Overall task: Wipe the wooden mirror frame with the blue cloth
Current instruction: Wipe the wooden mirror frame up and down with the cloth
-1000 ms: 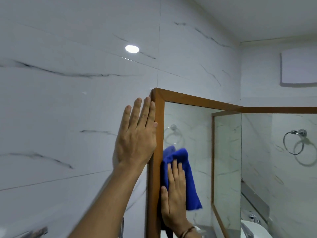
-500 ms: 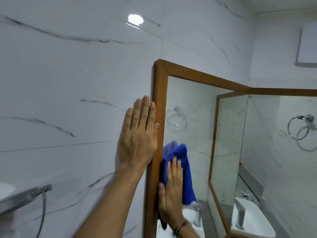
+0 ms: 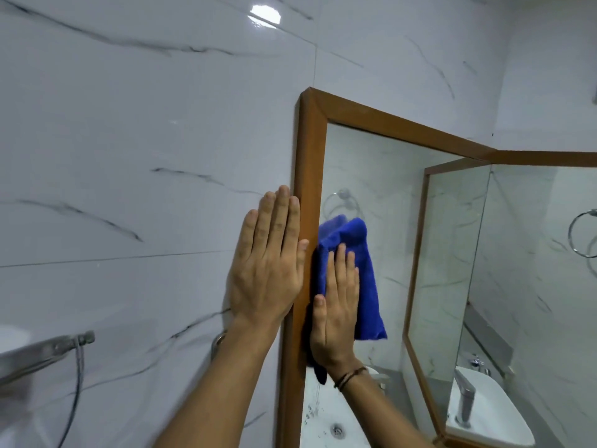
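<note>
The wooden mirror frame (image 3: 310,176) hangs on a white marble wall, and its left upright runs down the middle of the view. My right hand (image 3: 336,305) lies flat on the blue cloth (image 3: 358,253) and presses it against the inner edge of that upright and the glass beside it. The cloth sticks out above my fingers and hangs below my wrist. My left hand (image 3: 268,263) rests flat on the wall tile just left of the upright. Its thumb touches the wood and it holds nothing.
A white basin (image 3: 484,425) with a chrome tap (image 3: 465,402) shows at the lower right. A towel ring (image 3: 584,234) hangs at the right edge. A metal fitting with a hose (image 3: 77,344) juts from the wall at lower left.
Both hands and the cloth have slid down the frame's left upright, away from its top corner. The view has tilted downward, bringing the basin and tap into sight.
</note>
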The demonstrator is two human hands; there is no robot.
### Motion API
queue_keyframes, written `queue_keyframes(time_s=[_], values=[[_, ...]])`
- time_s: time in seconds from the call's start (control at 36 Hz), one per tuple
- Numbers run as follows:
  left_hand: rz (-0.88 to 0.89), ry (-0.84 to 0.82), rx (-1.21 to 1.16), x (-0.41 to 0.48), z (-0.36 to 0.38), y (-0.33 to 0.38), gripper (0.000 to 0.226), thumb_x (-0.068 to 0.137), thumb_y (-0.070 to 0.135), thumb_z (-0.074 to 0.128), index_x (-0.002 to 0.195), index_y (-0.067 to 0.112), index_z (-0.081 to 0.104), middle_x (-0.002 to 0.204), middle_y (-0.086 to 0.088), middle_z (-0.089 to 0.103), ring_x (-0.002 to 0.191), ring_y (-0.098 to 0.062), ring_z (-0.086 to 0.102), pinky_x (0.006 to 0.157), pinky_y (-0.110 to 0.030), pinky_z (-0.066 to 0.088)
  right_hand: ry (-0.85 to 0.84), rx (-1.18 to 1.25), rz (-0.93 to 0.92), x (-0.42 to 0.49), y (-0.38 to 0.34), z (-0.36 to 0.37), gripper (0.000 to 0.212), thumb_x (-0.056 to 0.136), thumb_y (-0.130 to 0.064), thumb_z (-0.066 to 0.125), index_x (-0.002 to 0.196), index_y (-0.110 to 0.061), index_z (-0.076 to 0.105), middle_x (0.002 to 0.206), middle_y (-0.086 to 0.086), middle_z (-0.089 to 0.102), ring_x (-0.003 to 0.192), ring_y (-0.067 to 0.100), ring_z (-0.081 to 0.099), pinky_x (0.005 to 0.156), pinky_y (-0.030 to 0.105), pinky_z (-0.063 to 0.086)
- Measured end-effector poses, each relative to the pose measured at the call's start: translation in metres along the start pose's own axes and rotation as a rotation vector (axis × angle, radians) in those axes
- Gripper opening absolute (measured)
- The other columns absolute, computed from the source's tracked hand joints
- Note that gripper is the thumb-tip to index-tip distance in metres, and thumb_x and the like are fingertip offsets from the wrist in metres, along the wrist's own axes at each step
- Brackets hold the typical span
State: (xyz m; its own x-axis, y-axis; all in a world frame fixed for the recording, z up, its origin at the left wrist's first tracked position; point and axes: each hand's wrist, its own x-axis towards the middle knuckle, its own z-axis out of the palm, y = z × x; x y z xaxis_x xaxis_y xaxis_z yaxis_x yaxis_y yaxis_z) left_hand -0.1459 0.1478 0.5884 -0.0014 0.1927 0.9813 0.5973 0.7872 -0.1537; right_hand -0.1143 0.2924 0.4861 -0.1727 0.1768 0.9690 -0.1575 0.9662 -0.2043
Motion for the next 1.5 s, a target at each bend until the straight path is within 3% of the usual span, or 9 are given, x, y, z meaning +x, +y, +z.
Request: queue_keyframes(time_s=[0.17,0.33,0.44,0.56,0.75,1.06,1.17,1.36,1.5], values=[[-0.009,-0.004,0.003,-0.007,0.0,0.004,0.066,0.124,0.041,0.021,0.179,0.005,0.009,0.187,-0.014,0.008,0.173,-0.029,0.01,0.141,-0.046,0.014,-0.16,-0.089,0.089,-0.116,0.01,-0.002,0.068,0.121,-0.052,0.016,0.182,-0.027,0.002,0.191,-0.002,0.001,0.178,0.023,0.001,0.142,0.045,-0.002],[-0.031,0.007,-0.025,-0.012,0.007,0.006,0.067,0.123,0.041,0.024,0.178,0.006,0.01,0.187,-0.014,0.011,0.173,-0.029,0.011,0.141,-0.047,0.015,-0.019,0.019,-0.081,0.028,-0.015,-0.009,0.066,0.12,-0.043,0.026,0.18,-0.034,0.0,0.191,0.003,0.002,0.178,0.032,0.008,0.144,0.05,0.001],[-0.048,0.038,-0.006,-0.013,0.006,0.01,0.065,0.123,0.04,0.027,0.178,0.006,0.019,0.185,-0.014,0.021,0.172,-0.029,0.021,0.14,-0.047,0.019,0.055,0.034,-0.05,0.089,-0.018,-0.01,0.069,0.116,-0.034,0.033,0.18,-0.017,0.012,0.188,0.017,0.016,0.177,0.038,0.011,0.144,0.056,0.004],[-0.086,0.018,-0.026,-0.042,0.011,0.017,0.063,0.123,0.037,0.03,0.177,0.008,0.021,0.185,-0.013,0.023,0.171,-0.029,0.023,0.14,-0.045,0.014,0.036,0.019,-0.015,0.018,-0.011,-0.002,0.068,0.12,-0.049,0.02,0.181,-0.027,-0.002,0.191,0.0,0.001,0.178,0.027,0.003,0.143,0.055,0.002],[-0.083,-0.024,-0.085,-0.11,0.018,0.034,0.059,0.123,0.03,0.038,0.173,0.0,0.03,0.18,-0.02,0.031,0.169,-0.03,0.024,0.141,-0.043,0.012,-0.325,-0.185,0.073,-0.225,0.025,-0.012,0.071,0.121,-0.054,0.017,0.18,-0.028,-0.013,0.189,-0.006,-0.018,0.176,0.016,-0.015,0.142,0.037,-0.01],[-0.012,-0.096,-0.16,-0.199,0.028,0.041,0.07,0.123,0.033,0.034,0.176,0.0,0.0,0.183,-0.016,0.007,0.171,-0.026,0.015,0.142,-0.042,0.007,-0.005,-0.034,-0.091,-0.039,0.017,0.005,0.064,0.12,-0.046,0.016,0.18,-0.027,0.005,0.189,-0.004,-0.001,0.177,0.028,0.001,0.142,0.052,0.002],[-0.015,-0.076,-0.16,-0.207,0.036,0.043,0.069,0.123,0.034,0.031,0.176,-0.001,0.004,0.184,-0.016,0.006,0.171,-0.026,0.014,0.142,-0.042,0.007,0.005,-0.024,-0.024,-0.09,0.022,0.015,0.066,0.119,-0.047,0.017,0.181,-0.027,0.004,0.19,-0.001,0.002,0.177,0.031,0.004,0.142,0.054,0.004],[-0.025,-0.031,-0.177,-0.215,0.04,0.045,0.067,0.121,0.03,0.032,0.175,-0.003,0.008,0.183,-0.017,0.01,0.17,-0.026,0.017,0.142,-0.042,0.008,-0.405,-0.18,0.15,-0.302,0.031,-0.01,0.069,0.122,-0.051,0.015,0.18,-0.027,-0.014,0.189,-0.008,-0.017,0.176,0.013,-0.015,0.141,0.034,-0.009],[-0.029,-0.022,-0.161,-0.218,0.045,0.048,0.067,0.121,0.029,0.032,0.175,-0.004,0.011,0.186,-0.017,0.002,0.173,-0.025,0.009,0.142,-0.043,0.009,-0.235,-0.042,0.037,-0.199,0.03,0.003,0.066,0.122,-0.048,0.02,0.18,-0.032,-0.006,0.19,-0.01,-0.012,0.177,0.016,-0.012,0.143,0.039,-0.008]])
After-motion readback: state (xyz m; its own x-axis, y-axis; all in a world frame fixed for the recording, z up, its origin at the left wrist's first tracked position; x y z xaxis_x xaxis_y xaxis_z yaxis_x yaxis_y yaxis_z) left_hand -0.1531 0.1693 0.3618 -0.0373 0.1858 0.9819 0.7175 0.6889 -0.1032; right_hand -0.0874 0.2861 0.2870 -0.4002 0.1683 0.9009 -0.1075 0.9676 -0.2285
